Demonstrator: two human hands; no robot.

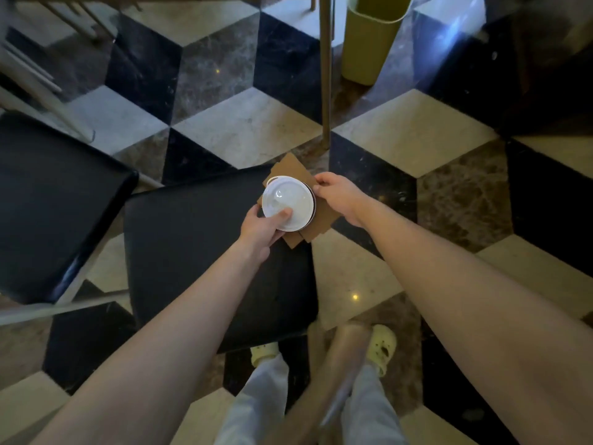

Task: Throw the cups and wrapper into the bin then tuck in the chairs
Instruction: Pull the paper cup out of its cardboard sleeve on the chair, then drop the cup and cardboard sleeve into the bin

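A cup with a white lid [287, 202] is seen from above, held over the floor and the far corner of a black chair seat [199, 252]. My left hand [261, 231] grips its near side, thumb on the lid's rim. Under the cup lies a flat brown cardboard wrapper [290, 167], jutting out beyond it and below it. My right hand [337, 195] pinches the wrapper's right edge next to the lid. An olive-yellow bin [369, 43] stands on the floor at the top, right of a table leg [325, 75].
A second black chair [54, 203] stands at the left, close beside the first. More chair legs [35, 75] show at the upper left. The floor is a checked marble pattern. My feet in pale yellow clogs [383, 346] are at the bottom.
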